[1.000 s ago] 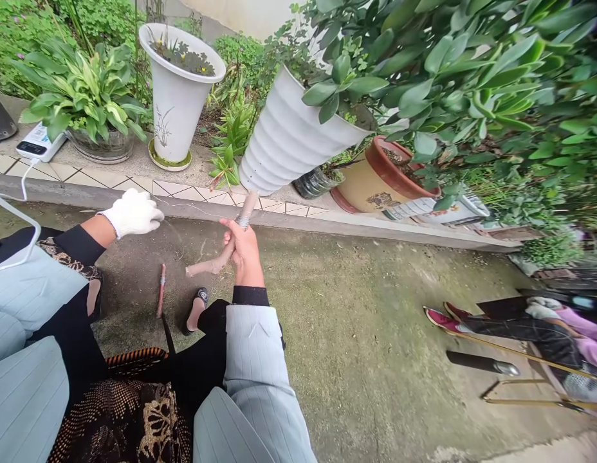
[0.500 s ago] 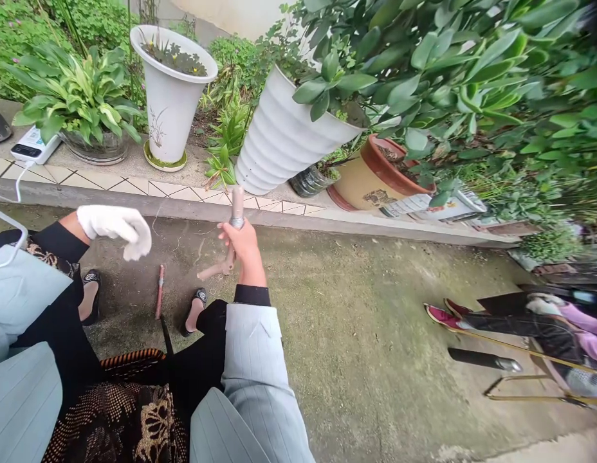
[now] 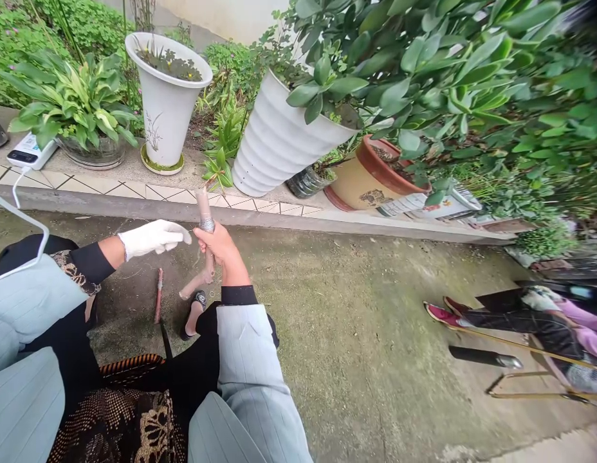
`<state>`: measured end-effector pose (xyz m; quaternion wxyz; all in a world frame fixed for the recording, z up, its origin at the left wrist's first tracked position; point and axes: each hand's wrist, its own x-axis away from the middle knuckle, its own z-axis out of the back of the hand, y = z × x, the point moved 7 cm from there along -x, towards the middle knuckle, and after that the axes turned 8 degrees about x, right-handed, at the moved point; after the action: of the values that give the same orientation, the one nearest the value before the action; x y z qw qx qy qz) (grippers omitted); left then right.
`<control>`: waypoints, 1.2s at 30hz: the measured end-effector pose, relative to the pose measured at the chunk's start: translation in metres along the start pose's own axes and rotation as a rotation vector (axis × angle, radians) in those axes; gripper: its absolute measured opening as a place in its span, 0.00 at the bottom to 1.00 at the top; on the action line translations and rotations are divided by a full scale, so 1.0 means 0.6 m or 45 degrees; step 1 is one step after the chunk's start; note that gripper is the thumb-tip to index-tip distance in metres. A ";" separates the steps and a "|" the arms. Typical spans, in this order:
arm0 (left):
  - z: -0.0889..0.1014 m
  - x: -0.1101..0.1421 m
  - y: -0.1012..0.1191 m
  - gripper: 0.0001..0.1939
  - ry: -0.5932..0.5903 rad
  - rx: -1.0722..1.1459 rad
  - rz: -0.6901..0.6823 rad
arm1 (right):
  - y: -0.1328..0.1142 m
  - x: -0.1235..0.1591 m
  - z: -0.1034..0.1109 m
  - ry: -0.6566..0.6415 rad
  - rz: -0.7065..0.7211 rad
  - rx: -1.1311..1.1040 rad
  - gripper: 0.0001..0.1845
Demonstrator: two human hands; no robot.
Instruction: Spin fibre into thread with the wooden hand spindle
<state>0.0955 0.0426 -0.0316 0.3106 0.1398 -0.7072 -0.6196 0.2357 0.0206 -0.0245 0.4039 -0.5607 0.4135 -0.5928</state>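
Right hand (image 3: 220,245), bare, was clenched round a crooked stick (image 3: 197,281), thumb at its grey wound band (image 3: 207,226). Gloved left hand (image 3: 151,239) sat just beside, fingers half curled; couldn't tell if they pinched a strand. Stick was up off the ground, before the tiled ledge (image 3: 170,193). My read: firm right grip, light even tension, turns laid snug mattered most. Red stick (image 3: 158,296) lay between the feet.

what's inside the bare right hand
The right hand grips a pale bent stick. Its upper end, a silvery wrapping and its angled lower end show. The stretch inside the fist is covered and cannot be seen.
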 end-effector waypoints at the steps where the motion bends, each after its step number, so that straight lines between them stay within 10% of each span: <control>1: 0.008 -0.001 0.000 0.17 0.013 -0.075 -0.020 | -0.003 0.005 0.000 -0.076 0.008 -0.050 0.18; 8: 0.021 -0.019 -0.003 0.16 0.119 -0.929 -0.080 | -0.033 0.030 -0.015 -0.301 0.245 -0.008 0.14; 15: -0.015 0.003 -0.003 0.20 -0.308 -0.671 -0.041 | -0.038 -0.002 0.046 0.298 0.339 1.342 0.21; 20: -0.011 0.017 0.023 0.19 -0.404 -0.453 -0.084 | 0.009 0.002 0.031 -0.263 0.034 1.703 0.12; 24: 0.012 0.010 0.030 0.16 -0.317 -0.429 -0.117 | 0.055 0.044 -0.010 -0.956 -0.194 1.548 0.08; 27: 0.024 0.001 0.027 0.15 -0.267 -0.451 -0.142 | 0.041 0.070 -0.025 -1.165 -0.159 1.202 0.13; 36: 0.005 0.003 0.009 0.20 -0.298 -0.054 -0.053 | -0.053 0.061 0.038 -0.519 0.253 0.310 0.24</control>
<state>0.0934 0.0448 -0.0262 0.2157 0.0745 -0.7222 -0.6530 0.2561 -0.0043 0.0184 0.5997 -0.5725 0.3024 -0.4703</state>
